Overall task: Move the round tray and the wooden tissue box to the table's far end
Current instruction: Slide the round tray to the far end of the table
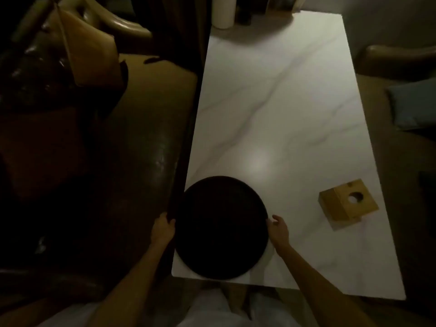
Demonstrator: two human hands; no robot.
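A dark round tray lies at the near left corner of the white marble table. My left hand grips the tray's left rim, which overhangs the table's left edge. At the tray's right rim my right hand has its fingers on the edge, with the thumb raised. A wooden tissue box with a round hole in its top stands near the table's right edge, apart from both hands.
At the table's far end stand a white cylinder and some dark things. A brown leather sofa runs along the left side. A chair and a blue cushion are on the right.
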